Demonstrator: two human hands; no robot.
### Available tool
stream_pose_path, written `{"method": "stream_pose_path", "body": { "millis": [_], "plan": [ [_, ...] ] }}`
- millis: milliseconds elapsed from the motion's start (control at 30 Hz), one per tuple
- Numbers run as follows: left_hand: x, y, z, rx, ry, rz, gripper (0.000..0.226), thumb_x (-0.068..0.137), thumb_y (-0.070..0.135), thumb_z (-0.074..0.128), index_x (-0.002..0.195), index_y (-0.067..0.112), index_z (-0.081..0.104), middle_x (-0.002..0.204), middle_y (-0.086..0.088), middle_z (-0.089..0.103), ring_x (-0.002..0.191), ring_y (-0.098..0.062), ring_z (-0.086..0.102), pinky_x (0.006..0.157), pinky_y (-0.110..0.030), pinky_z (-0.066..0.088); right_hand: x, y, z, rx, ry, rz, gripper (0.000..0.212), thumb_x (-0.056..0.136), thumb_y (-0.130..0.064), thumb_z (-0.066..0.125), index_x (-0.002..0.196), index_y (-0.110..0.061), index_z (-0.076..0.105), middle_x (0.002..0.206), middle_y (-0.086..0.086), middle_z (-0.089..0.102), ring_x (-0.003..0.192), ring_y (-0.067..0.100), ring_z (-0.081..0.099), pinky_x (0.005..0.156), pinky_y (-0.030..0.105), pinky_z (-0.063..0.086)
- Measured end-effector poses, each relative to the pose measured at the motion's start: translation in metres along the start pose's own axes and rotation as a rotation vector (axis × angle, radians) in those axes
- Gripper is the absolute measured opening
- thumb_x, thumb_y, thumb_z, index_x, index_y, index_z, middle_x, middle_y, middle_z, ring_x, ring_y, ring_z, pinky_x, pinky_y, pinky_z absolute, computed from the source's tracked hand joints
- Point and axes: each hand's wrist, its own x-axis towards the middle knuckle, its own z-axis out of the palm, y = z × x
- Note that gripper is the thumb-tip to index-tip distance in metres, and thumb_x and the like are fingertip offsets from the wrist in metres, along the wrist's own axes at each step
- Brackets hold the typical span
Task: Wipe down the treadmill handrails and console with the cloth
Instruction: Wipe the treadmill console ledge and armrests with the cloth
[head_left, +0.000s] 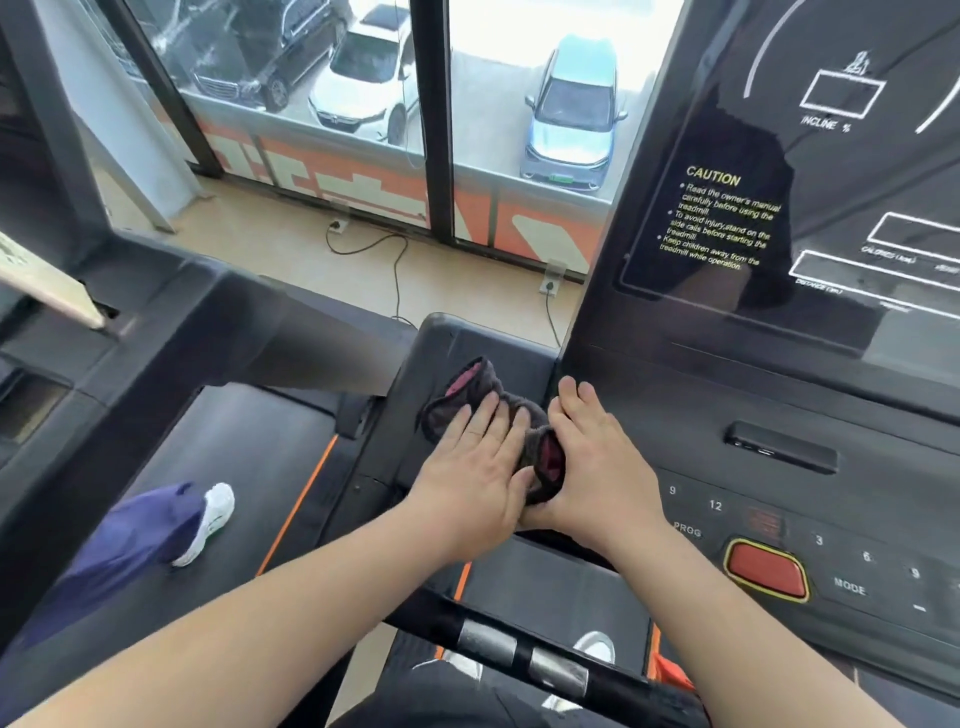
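Observation:
A dark cloth (467, 397) with a pink inner side lies bunched on the black left side panel (441, 338) of the treadmill console. My left hand (475, 467) presses flat on the cloth with fingers spread. My right hand (592, 462) rests beside it, its thumb side curled around the cloth's right end. The black console (779, 291) rises to the right with its dark display, a caution text and a red stop button (766, 569). A black handrail (524, 654) with metal sensor plates crosses below my forearms.
On the neighbouring treadmill belt (260, 457) to the left is another person's leg in blue trousers and a white shoe (208, 522). Floor cables (395, 260) run to wall sockets below the window. My own shoes show under the handrail.

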Motion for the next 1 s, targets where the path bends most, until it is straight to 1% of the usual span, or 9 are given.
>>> {"method": "stream_pose_path", "body": {
  "millis": [167, 300, 367, 567, 667, 733, 833, 900, 1000],
  "plan": [
    [0.001, 0.004, 0.002, 0.017, -0.007, -0.016, 0.075, 0.093, 0.049, -0.011, 0.160, 0.015, -0.018, 0.167, -0.005, -0.029, 0.151, -0.018, -0.033, 0.126, -0.044, -0.009, 0.000, 0.003, 0.003, 0.009, 0.021, -0.004, 0.129, 0.054, -0.074, 0.069, 0.160, -0.018, 0.022, 0.169, -0.009, -0.006, 0.155, 0.008, -0.011, 0.127, 0.035, 0.011],
    [0.035, -0.011, -0.021, 0.026, -0.016, 0.013, 0.066, 0.104, 0.045, 0.007, 0.162, 0.021, -0.013, 0.168, 0.000, -0.023, 0.154, -0.018, -0.024, 0.127, -0.044, -0.008, 0.001, 0.001, 0.000, -0.007, -0.021, 0.009, 0.146, 0.046, -0.080, 0.077, 0.162, -0.020, 0.011, 0.169, -0.010, -0.010, 0.154, 0.006, -0.014, 0.127, 0.033, 0.008],
    [0.057, -0.025, -0.032, 0.072, -0.004, 0.027, 0.064, 0.106, 0.043, 0.013, 0.163, 0.024, -0.010, 0.169, 0.001, -0.020, 0.155, -0.018, -0.021, 0.127, -0.045, -0.008, 0.000, 0.001, -0.002, -0.024, -0.028, 0.021, 0.148, 0.046, -0.082, 0.078, 0.162, -0.021, 0.008, 0.169, -0.011, -0.013, 0.154, 0.006, -0.015, 0.127, 0.033, 0.009],
    [0.088, -0.050, -0.056, 0.043, -0.008, -0.160, 0.066, 0.105, 0.047, 0.017, 0.163, 0.026, -0.004, 0.171, -0.008, -0.011, 0.157, -0.025, -0.014, 0.126, -0.049, -0.008, -0.003, 0.001, -0.004, -0.045, -0.029, 0.019, 0.147, 0.050, -0.082, 0.078, 0.163, -0.021, 0.006, 0.168, -0.011, -0.015, 0.154, 0.006, -0.015, 0.127, 0.032, 0.011],
    [0.051, -0.027, -0.029, 0.021, 0.008, -0.015, 0.067, 0.102, 0.049, 0.016, 0.162, 0.032, -0.008, 0.170, -0.006, -0.018, 0.155, -0.027, -0.021, 0.126, -0.050, -0.010, -0.002, 0.002, -0.001, -0.043, -0.017, 0.014, 0.146, 0.048, -0.081, 0.079, 0.163, -0.021, 0.010, 0.169, -0.011, -0.012, 0.154, 0.007, -0.013, 0.127, 0.033, 0.012],
    [0.036, -0.038, -0.022, 0.095, 0.014, 0.077, 0.068, 0.099, 0.049, 0.015, 0.161, 0.038, -0.012, 0.169, -0.004, -0.022, 0.155, -0.024, -0.024, 0.125, -0.049, -0.010, -0.002, 0.003, 0.000, -0.020, -0.013, 0.015, 0.146, 0.048, -0.081, 0.079, 0.163, -0.021, 0.011, 0.169, -0.011, -0.013, 0.154, 0.006, -0.013, 0.127, 0.034, 0.013],
    [0.056, -0.073, -0.046, 0.192, -0.031, 0.039, 0.077, 0.095, 0.043, 0.028, 0.160, 0.042, -0.013, 0.169, -0.004, -0.022, 0.155, -0.021, -0.022, 0.126, -0.046, -0.011, -0.002, 0.003, -0.001, -0.016, -0.022, 0.012, 0.146, 0.049, -0.081, 0.079, 0.163, -0.020, 0.009, 0.168, -0.012, -0.015, 0.154, 0.006, -0.015, 0.127, 0.034, 0.013],
    [0.065, -0.074, -0.056, 0.114, -0.060, -0.029, 0.077, 0.095, 0.041, 0.031, 0.160, 0.043, -0.009, 0.170, -0.005, -0.020, 0.155, -0.019, -0.024, 0.125, -0.046, -0.014, -0.002, 0.003, -0.001, -0.026, -0.028, 0.004, 0.146, 0.049, -0.081, 0.078, 0.163, -0.020, 0.010, 0.168, -0.012, -0.015, 0.154, 0.006, -0.015, 0.127, 0.033, 0.012],
    [0.041, -0.055, -0.041, -0.043, -0.033, -0.035, 0.065, 0.100, 0.049, 0.022, 0.161, 0.045, -0.001, 0.169, -0.004, -0.020, 0.154, -0.017, -0.025, 0.124, -0.046, -0.016, -0.001, 0.006, 0.001, -0.016, -0.017, 0.003, 0.146, 0.048, -0.082, 0.078, 0.162, -0.020, 0.012, 0.168, -0.012, -0.013, 0.153, 0.005, -0.015, 0.127, 0.033, 0.011]
  ]
}}
